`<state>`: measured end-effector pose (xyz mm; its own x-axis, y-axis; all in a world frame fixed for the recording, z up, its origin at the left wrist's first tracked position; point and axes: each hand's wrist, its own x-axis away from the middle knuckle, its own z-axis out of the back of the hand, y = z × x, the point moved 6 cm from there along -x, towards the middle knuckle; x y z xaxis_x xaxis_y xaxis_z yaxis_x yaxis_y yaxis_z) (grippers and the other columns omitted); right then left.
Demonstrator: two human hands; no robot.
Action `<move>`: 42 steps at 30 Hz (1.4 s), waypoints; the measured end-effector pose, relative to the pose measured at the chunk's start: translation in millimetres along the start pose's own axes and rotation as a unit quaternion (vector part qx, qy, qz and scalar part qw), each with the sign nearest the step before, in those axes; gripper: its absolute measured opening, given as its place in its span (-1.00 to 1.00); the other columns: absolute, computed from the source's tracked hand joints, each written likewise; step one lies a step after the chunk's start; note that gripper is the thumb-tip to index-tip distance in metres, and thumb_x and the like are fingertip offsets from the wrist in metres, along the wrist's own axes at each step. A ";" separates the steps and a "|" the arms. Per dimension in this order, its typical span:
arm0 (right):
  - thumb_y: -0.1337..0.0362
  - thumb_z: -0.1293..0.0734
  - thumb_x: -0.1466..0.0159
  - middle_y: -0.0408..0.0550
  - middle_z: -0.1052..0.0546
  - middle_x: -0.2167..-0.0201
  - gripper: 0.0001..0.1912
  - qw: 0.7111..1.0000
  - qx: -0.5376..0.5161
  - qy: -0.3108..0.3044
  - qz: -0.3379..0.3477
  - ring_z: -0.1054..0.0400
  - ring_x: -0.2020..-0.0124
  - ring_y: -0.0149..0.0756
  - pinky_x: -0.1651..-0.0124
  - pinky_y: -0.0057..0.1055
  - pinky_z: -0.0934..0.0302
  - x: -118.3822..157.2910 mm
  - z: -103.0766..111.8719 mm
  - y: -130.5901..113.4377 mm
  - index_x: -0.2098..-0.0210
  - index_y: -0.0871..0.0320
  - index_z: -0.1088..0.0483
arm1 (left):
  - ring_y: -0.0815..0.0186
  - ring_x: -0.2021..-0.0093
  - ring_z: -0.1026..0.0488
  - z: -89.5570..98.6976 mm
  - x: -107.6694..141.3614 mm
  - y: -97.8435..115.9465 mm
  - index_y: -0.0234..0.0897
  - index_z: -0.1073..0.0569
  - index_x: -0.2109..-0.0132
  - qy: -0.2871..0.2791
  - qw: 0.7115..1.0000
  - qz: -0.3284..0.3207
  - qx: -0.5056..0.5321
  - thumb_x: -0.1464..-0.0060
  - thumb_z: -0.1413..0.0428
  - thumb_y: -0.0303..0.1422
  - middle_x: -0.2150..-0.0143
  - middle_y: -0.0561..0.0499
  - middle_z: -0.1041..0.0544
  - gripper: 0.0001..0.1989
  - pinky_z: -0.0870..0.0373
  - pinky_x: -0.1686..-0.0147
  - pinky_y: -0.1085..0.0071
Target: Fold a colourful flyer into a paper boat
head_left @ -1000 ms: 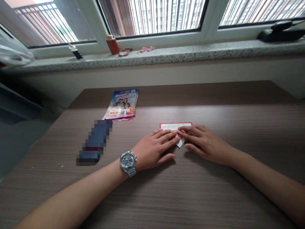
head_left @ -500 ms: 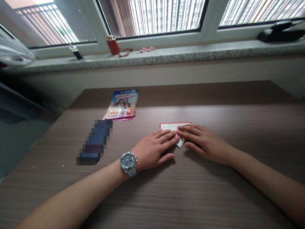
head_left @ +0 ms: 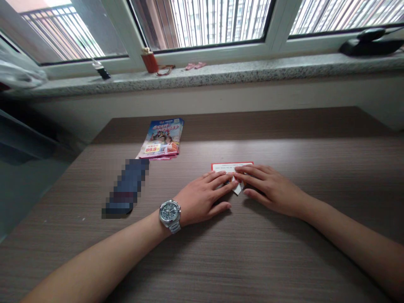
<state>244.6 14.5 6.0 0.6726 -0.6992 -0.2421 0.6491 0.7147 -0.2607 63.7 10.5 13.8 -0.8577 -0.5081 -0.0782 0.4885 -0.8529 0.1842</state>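
The left hand (head_left: 205, 198) and the right hand (head_left: 271, 189), both unclenched with fingers extended, are pressing on the small folded red-and-white printed paper (head_left: 232, 166), which is lying flat on the brown wood-grain table (head_left: 202, 261). A silver metal wristwatch (head_left: 169, 211) is circling the left wrist, while a stack of colourful glossy leaflets (head_left: 162, 136) is resting farther back, near a pixelated dark-blue object (head_left: 128, 185).

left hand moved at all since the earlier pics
No, no visible move: the left hand rests with its fingers on the red-edged paper, at the same spot judged against the stack of flyers.
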 end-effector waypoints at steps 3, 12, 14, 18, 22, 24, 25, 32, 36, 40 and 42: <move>0.14 -0.19 -0.44 0.05 -0.35 -0.31 -0.50 1.000 0.007 -0.013 -0.005 -0.22 -0.29 -0.01 -0.28 0.06 -0.17 -0.5 -1.2 1.4 -0.34 0.04 -0.22 | 0.08 -0.41 -0.13 0.7 -1.1 -1.3 -0.17 -0.13 -0.41 0.000 1.000 -0.001 -0.002 -0.37 0.09 -0.06 -0.43 -0.11 -0.17 -0.42 -0.09 -0.39 0.11; 0.11 -0.15 -0.46 0.05 -0.30 -0.34 -0.50 0.999 0.026 -0.017 -0.016 -0.16 -0.32 -0.03 -0.30 0.04 -0.13 -1.8 -2.9 4.6 -0.34 0.05 -0.20 | 0.11 -0.42 -0.12 0.3 -5.7 -7.2 -0.13 -0.13 -0.41 0.009 1.000 -0.007 0.002 -0.38 0.10 -0.08 -0.43 -0.12 -0.15 -0.45 -0.05 -0.41 0.11; 0.10 -0.15 -0.46 0.06 -0.28 -0.35 -0.49 0.999 0.036 -0.019 -0.016 -0.15 -0.33 -0.02 -0.30 0.05 -0.13 -1.6 -4.2 4.4 -0.36 0.05 -0.19 | 0.11 -0.41 -0.13 0.3 -5.0 -7.1 -0.14 -0.15 -0.41 0.015 1.000 -0.001 0.004 -0.38 0.10 -0.08 -0.42 -0.14 -0.15 -0.44 -0.07 -0.40 0.12; 0.09 -0.14 -0.46 0.06 -0.24 -0.38 -0.48 0.999 0.042 -0.023 -0.016 -0.12 -0.35 -0.02 -0.31 0.04 -0.11 -2.5 -5.2 3.4 -0.37 0.05 -0.17 | 0.12 -0.40 -0.14 -0.2 -4.2 -5.3 -0.15 -0.15 -0.41 0.015 1.000 -0.001 0.008 -0.38 0.09 -0.08 -0.40 -0.13 -0.20 -0.44 -0.04 -0.42 0.12; 0.10 -0.14 -0.46 0.03 -0.22 -0.39 -0.48 0.999 0.042 -0.023 -0.016 -0.10 -0.36 -0.04 -0.32 0.03 -0.08 -3.8 -4.0 2.1 -0.37 0.04 -0.16 | 0.12 -0.41 -0.13 -0.2 -4.4 -5.1 -0.16 -0.15 -0.41 0.020 1.000 -0.004 0.009 -0.38 0.09 -0.08 -0.39 -0.13 -0.22 -0.45 -0.01 -0.42 0.11; 0.11 -0.14 -0.46 0.02 -0.22 -0.40 -0.48 0.999 0.039 -0.022 -0.015 -0.09 -0.37 -0.04 -0.33 0.04 -0.07 -4.1 -3.7 1.7 -0.37 0.03 -0.16 | 0.12 -0.41 -0.13 -0.5 -4.3 -5.3 -0.15 -0.15 -0.41 0.023 1.000 -0.007 0.008 -0.38 0.09 -0.09 -0.39 -0.13 -0.23 -0.45 -0.01 -0.42 0.11; 0.11 -0.15 -0.46 0.02 -0.22 -0.40 -0.48 0.999 0.036 -0.022 -0.015 -0.09 -0.37 -0.03 -0.33 0.05 -0.07 -4.2 -3.6 1.8 -0.37 0.03 -0.16 | 0.12 -0.41 -0.13 -0.6 -4.2 -5.4 -0.14 -0.15 -0.41 0.025 1.000 -0.008 0.008 -0.38 0.10 -0.09 -0.39 -0.12 -0.23 -0.45 -0.01 -0.42 0.10; 0.16 -0.15 -0.46 0.01 -0.22 -0.40 -0.51 0.999 -0.031 0.001 -0.012 -0.07 -0.38 -0.09 -0.35 0.04 -0.04 -1.8 2.3 4.0 -0.36 0.00 -0.15 | 0.12 -0.40 -0.16 -0.8 -3.4 -5.9 -0.15 -0.16 -0.40 0.029 1.000 -0.003 -0.003 -0.38 0.11 -0.08 -0.38 -0.14 -0.25 -0.45 -0.02 -0.41 0.11; 0.21 -0.17 -0.45 0.01 -0.33 -0.33 -0.57 0.996 -0.091 -0.005 0.012 -0.13 -0.36 -0.15 -0.36 0.00 -0.06 1.5 2.9 0.9 -0.30 0.00 -0.20 | 0.13 -0.40 -0.15 -1.2 -3.2 -6.2 -0.15 -0.12 -0.42 0.028 1.000 -0.001 -0.003 -0.38 0.11 -0.09 -0.39 -0.13 -0.23 -0.44 -0.02 -0.42 0.11; 0.19 -0.19 -0.45 0.02 -0.30 -0.35 -0.56 0.993 -0.114 -0.037 -0.003 -0.14 -0.36 -0.13 -0.34 -0.02 -0.12 2.5 -1.9 -0.1 -0.29 0.02 -0.19 | 0.12 -0.40 -0.15 -2.2 -3.1 -6.4 -0.16 -0.14 -0.42 0.025 1.000 0.001 -0.003 -0.39 0.11 -0.09 -0.40 -0.13 -0.23 -0.44 0.00 -0.42 0.12; 0.18 -0.18 -0.45 0.04 -0.28 -0.36 -0.54 0.992 -0.117 -0.044 -0.016 -0.14 -0.37 -0.11 -0.34 0.00 -0.12 2.3 -2.2 0.4 -0.31 0.03 -0.17 | 0.12 -0.40 -0.15 -2.6 -3.1 -6.5 -0.16 -0.14 -0.42 0.024 1.000 0.001 -0.001 -0.39 0.11 -0.09 -0.40 -0.13 -0.23 -0.44 0.00 -0.42 0.12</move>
<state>245.6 13.1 3.3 0.6877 -0.7102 -0.1504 0.5778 0.6609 -0.4789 63.6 17.3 10.3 -0.8476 -0.5158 -0.1245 0.4913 -0.8515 0.1832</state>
